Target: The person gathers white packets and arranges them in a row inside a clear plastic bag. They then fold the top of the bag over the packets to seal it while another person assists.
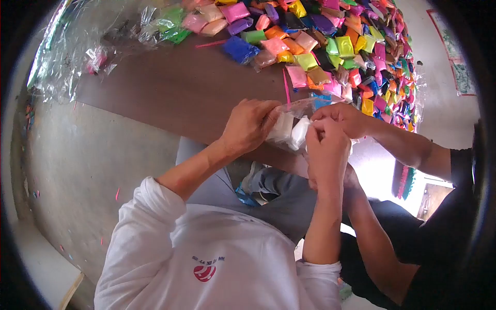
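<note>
My left hand (249,124) is closed on the left edge of a clear plastic bag (299,107) at the table's front edge. White packets (299,133) show inside or just under the film. My right hand (328,144) pinches at the bag's right side, fingertips pressed together; what exactly lies between them is too small to tell. A co-worker's hand (342,117) touches the same bag from the right, just beyond my right hand. Behind my right wrist, another hand (351,178) of the co-worker is partly hidden.
A large heap of small colourful packets (305,44) covers the far and right side of the brown table (155,88). Crumpled clear plastic bags (67,57) lie at the far left. Pink strips (287,89) rest near the heap. The co-worker's black sleeve (460,168) is close on my right.
</note>
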{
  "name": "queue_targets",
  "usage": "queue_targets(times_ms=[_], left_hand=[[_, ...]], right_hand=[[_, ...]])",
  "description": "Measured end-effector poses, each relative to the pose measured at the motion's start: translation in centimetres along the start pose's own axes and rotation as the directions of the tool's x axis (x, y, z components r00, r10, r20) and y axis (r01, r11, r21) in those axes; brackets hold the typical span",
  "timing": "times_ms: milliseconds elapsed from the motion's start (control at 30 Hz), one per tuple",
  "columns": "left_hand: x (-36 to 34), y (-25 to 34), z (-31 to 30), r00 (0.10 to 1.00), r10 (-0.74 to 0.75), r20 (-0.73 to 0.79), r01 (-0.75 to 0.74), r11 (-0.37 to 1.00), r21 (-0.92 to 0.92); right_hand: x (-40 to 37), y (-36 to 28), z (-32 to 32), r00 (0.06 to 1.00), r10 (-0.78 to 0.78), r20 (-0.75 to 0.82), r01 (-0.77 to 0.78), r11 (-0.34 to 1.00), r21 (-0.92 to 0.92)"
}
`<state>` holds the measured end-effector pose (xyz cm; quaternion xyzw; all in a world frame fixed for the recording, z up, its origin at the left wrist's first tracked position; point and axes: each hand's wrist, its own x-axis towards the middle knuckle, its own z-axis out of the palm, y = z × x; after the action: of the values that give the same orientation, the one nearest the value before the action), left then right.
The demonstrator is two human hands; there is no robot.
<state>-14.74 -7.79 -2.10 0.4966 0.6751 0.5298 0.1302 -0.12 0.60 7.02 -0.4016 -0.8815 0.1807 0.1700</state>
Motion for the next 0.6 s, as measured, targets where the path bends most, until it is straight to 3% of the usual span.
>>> queue_targets(times_ms=[67,133,200,300,400,467,600], left_hand=[[-0.1,-0.4,0.3,1.000,0.006,-0.018,-0.006,1.000,-0.001],[0.1,-0.2,0.0,0.999,0.016,-0.035,-0.016,1.000,-0.002],[0.3,0.2,-0.5,0.998,-0.014,0.063,0.017,0.999,-0.042],[0.2,-0.3,0.1,0.999,0.040,0.016,-0.039,0.999,-0.018],[0.2,0.3,-0.3,0.998,-0.036,0.054,0.040,0.995,-0.092],[0.2,0.1,-0.2,1.000,-0.006,0.027,0.009,0.997,-0.083],[0.4,0.6,-0.4,1.000,0.011,0.013,-0.011,1.000,-0.028]], right_hand=[[-1.0,-0.1,0.1,0.990,-0.060,-0.128,0.056,0.998,-0.034],[-1.7,-0.3,-0.1,0.989,-0.098,-0.114,0.090,0.993,-0.074],[-2.3,-0.3,-0.1,0.986,-0.133,-0.098,0.122,0.986,-0.115],[-3.1,0.3,0.7,0.958,-0.252,-0.134,0.234,0.962,-0.139],[-3.5,0.6,1.8,0.944,-0.247,-0.221,0.213,0.963,-0.165],[-3.4,0.8,2.6,0.881,-0.316,-0.353,0.267,0.946,-0.181],[-4.6,0.9,3.8,0.931,-0.261,-0.257,0.227,0.962,-0.154]])
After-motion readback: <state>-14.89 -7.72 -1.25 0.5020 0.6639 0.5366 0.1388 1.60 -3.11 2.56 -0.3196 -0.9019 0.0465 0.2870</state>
